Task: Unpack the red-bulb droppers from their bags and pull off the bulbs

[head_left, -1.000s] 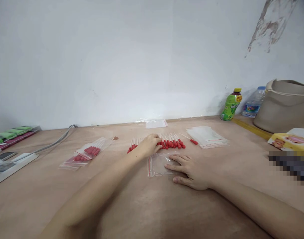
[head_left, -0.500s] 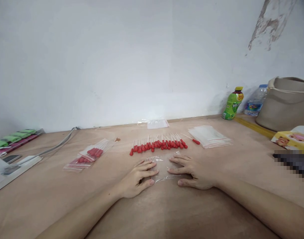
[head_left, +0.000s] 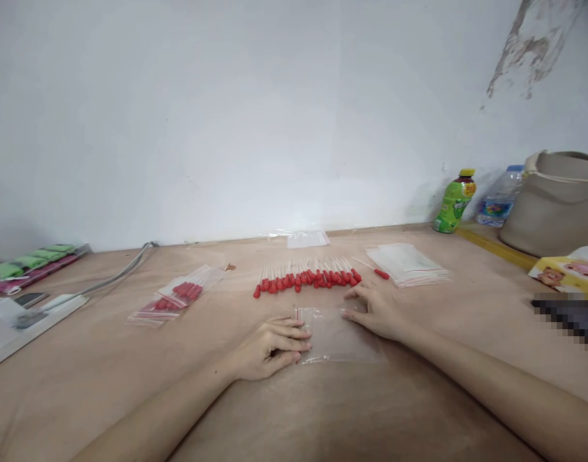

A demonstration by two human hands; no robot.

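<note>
A clear zip bag (head_left: 342, 341) lies flat on the table, its red-lined seal edge to the left. My left hand (head_left: 270, 350) rests on that edge with the fingers stretched out. Over the bag's far right corner is my right hand (head_left: 376, 312), thumb and fingers apart and nothing visible between them. Just beyond it runs a row of thin white sticks with red bulb-like ends (head_left: 317, 278), red ends towards me. One more red-ended stick (head_left: 381, 274) lies apart to the right, by a stack of zip bags (head_left: 410, 264).
Zip bags holding red-ended sticks (head_left: 181, 295) lie on the left. Another zip bag (head_left: 308, 239) is near the wall. Farther left are a power strip (head_left: 58, 314) and a cable (head_left: 125, 268). A green bottle (head_left: 454, 204), water bottle (head_left: 498, 199) and grey bucket (head_left: 553, 208) stand at right.
My right hand has lifted off the bag and moved right and away from me, towards the red-ended sticks, uncovering more of the bag. The left hand stays on the bag's edge.
</note>
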